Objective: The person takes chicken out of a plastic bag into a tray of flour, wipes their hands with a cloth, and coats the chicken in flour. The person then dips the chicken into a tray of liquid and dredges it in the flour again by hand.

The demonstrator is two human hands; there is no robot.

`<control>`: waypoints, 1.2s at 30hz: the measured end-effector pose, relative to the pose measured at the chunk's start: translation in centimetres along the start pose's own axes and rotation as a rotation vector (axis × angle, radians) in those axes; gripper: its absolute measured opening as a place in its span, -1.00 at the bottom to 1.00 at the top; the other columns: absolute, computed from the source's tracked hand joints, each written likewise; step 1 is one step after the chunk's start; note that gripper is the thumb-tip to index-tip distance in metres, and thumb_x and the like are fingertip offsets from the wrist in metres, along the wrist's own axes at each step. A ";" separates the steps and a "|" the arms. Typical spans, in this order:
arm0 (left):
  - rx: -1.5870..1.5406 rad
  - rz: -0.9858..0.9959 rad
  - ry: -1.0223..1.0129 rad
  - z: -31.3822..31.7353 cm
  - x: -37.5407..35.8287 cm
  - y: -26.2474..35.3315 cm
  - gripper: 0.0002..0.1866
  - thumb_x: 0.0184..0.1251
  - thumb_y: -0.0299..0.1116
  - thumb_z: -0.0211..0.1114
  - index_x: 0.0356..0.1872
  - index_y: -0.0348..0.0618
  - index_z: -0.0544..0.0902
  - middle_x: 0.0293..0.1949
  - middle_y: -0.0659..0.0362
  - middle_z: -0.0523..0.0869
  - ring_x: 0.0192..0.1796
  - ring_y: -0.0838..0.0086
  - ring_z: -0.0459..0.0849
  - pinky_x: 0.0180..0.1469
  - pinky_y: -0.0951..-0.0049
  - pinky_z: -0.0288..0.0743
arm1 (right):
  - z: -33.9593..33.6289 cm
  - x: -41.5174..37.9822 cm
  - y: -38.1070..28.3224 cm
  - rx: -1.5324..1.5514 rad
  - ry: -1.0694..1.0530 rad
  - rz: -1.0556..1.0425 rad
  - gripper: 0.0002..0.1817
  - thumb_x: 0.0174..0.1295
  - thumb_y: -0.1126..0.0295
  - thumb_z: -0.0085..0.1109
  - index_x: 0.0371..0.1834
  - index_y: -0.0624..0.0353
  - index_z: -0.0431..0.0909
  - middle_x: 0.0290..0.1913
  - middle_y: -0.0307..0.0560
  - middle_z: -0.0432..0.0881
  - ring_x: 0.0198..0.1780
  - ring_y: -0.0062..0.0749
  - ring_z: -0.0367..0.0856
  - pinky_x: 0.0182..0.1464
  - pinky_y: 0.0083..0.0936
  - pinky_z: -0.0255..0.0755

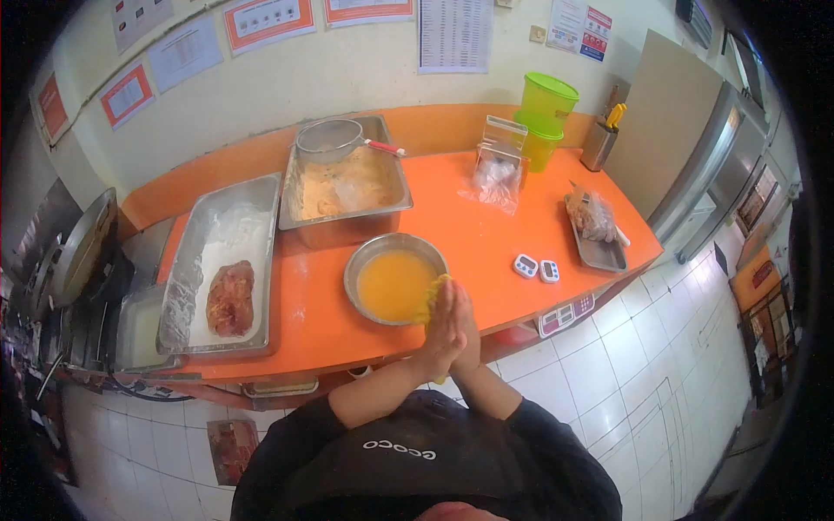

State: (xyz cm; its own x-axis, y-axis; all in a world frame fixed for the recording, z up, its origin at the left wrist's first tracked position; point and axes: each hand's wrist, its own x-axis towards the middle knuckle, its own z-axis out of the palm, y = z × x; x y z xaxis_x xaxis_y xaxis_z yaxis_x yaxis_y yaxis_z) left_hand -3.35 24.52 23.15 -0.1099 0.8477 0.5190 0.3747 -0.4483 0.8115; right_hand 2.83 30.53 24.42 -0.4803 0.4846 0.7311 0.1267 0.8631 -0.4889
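At the front edge of the orange table, my left hand (441, 337) and my right hand (467, 321) are pressed palm to palm. A yellow cloth (432, 300) is caught between them, with its edge showing past the fingers. Just beyond my hands stands a round metal bowl (352, 276) holding an orange-yellow liquid (395, 282). To the left, a raw piece of meat (231, 300) lies on white powder in a long metal tray (271, 221).
A deep metal pan (304, 233) of orange-tinted crumbs has a red-handled strainer (330, 139) across it. Two white timers (526, 266), a small tray (601, 253) with a bagged item and green tubs (549, 104) stand right. A wok (85, 247) is far left.
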 end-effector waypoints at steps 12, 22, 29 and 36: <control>-1.226 -0.395 0.387 -2.9 0.3 -3.1 -0.29 0.26 0.15 -0.17 0.30 -0.12 0.04 0.25 0.12 0.22 0.29 0.33 0.16 0.29 0.33 -0.01 | -0.2 -0.2 -0.7 0.962 -0.246 0.533 -0.44 0.24 -0.08 -0.31 0.04 0.16 0.35 0.09 0.07 0.37 0.12 -0.09 0.31 0.16 -0.23 0.13; -1.426 -0.730 0.292 0.1 -1.9 -2.8 -0.52 0.24 -0.11 0.02 0.11 -0.15 0.29 0.11 0.12 0.37 0.15 0.38 0.33 0.13 0.38 0.23 | 3.0 -3.8 3.1 0.973 -0.171 0.154 -0.36 0.06 -0.07 0.04 -0.10 0.39 0.40 -0.16 0.05 0.52 -0.13 -0.29 0.50 -0.16 -0.41 0.39; 0.142 -0.317 0.086 -3.5 -3.1 2.6 -0.66 0.28 -0.23 -0.03 -0.05 -0.25 0.38 -0.15 -0.07 0.54 -0.11 0.09 0.52 -0.10 0.19 0.39 | 2.8 1.5 -3.5 1.176 -0.067 0.613 -0.68 0.17 0.24 -0.01 -0.29 0.35 0.48 -0.35 -0.08 0.54 -0.37 -0.42 0.52 -0.36 -0.54 0.43; 0.533 -0.091 0.060 -6.6 -6.7 6.4 -0.53 0.09 -0.25 0.16 0.02 -0.26 0.39 0.14 -0.20 0.30 0.18 -0.05 0.28 0.15 0.13 0.21 | 4.7 4.6 0.1 1.551 -0.041 0.627 -0.67 0.23 0.09 -0.12 -0.28 0.15 0.43 -0.44 -0.13 0.49 -0.47 -0.43 0.47 -0.44 -0.55 0.43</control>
State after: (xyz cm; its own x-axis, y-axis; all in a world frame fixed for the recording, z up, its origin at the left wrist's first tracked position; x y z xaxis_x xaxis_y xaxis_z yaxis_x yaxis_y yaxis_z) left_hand -6.31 14.11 26.67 -0.2100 0.8517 0.4802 0.7746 -0.1547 0.6132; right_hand -3.44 32.19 25.44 -0.7149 0.6514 0.2540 -0.6136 -0.4103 -0.6747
